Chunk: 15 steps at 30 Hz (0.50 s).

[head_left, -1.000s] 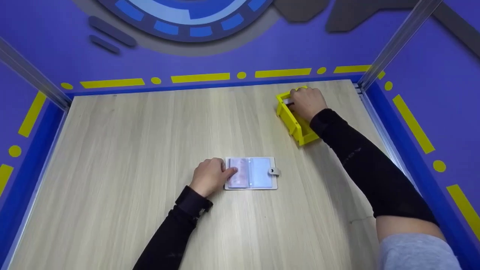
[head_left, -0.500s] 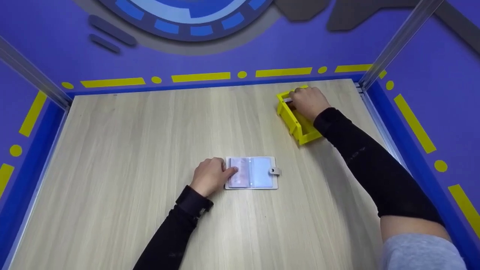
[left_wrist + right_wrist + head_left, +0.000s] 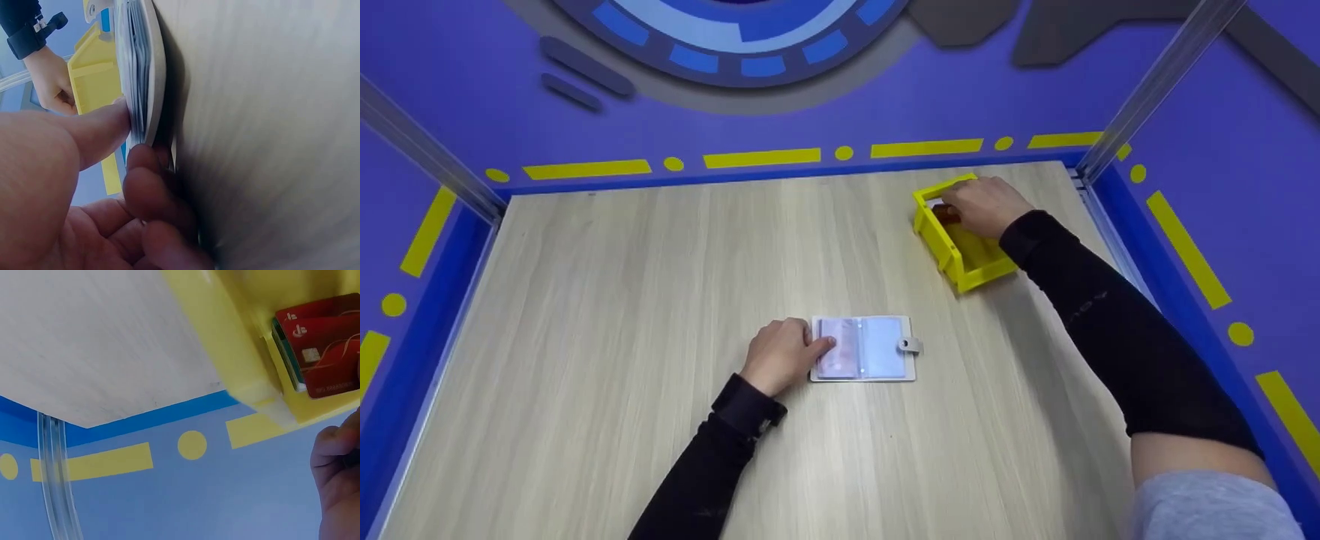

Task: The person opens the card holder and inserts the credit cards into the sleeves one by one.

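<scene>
An open card holder (image 3: 883, 346) with clear sleeves and a pale cover lies on the table. My left hand (image 3: 781, 354) pinches its left edge, thumb on the sleeves and fingers curled under the cover, as the left wrist view shows. My right hand (image 3: 986, 206) reaches into the yellow bin (image 3: 936, 238) at the back right. There its fingers hold a red bank card (image 3: 329, 374) at the edge. A stack of other cards (image 3: 287, 354), some with green and white edges, sits beneath in the bin. Part of the red card is cut off in the right wrist view.
The wooden table (image 3: 660, 300) stretches around both things. Blue-purple walls (image 3: 780, 127) with yellow marks enclose it at the back and sides, with metal posts (image 3: 1155, 90) in the corners. The holder's snap strap (image 3: 910, 345) sticks out to its right.
My right hand has shifted slightly right and toward me within the bin, and a dark red card has come into sight below its fingers. My left hand and the card holder stay put.
</scene>
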{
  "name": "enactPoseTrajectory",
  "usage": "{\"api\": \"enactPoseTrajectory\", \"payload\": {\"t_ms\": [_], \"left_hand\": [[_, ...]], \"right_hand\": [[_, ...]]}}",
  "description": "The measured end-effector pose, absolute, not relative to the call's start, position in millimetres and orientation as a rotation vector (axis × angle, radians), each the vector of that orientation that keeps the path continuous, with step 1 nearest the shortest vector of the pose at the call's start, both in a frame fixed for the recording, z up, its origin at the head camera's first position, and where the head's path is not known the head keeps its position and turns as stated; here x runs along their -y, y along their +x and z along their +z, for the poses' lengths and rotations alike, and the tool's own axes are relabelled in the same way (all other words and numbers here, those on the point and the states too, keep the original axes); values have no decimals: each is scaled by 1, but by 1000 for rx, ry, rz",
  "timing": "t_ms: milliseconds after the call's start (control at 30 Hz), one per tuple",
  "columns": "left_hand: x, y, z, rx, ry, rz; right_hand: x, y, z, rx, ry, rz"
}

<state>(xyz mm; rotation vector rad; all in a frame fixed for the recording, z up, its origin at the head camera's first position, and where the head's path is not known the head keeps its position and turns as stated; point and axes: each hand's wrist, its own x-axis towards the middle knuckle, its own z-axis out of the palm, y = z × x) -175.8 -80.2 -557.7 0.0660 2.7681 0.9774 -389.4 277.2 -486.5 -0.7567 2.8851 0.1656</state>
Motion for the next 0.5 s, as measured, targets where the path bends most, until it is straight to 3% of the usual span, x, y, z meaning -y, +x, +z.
{"api": "enactPoseTrajectory", "payload": {"t_ms": [300,500], "left_hand": [[80,-177,-558,-2754,50,971],[81,-177,-557,-2732,38,966]], "right_hand": [[-280,-381,-461,-2942,-648,-37],[-270,-351,-446,-2921,-466,-428]]}}
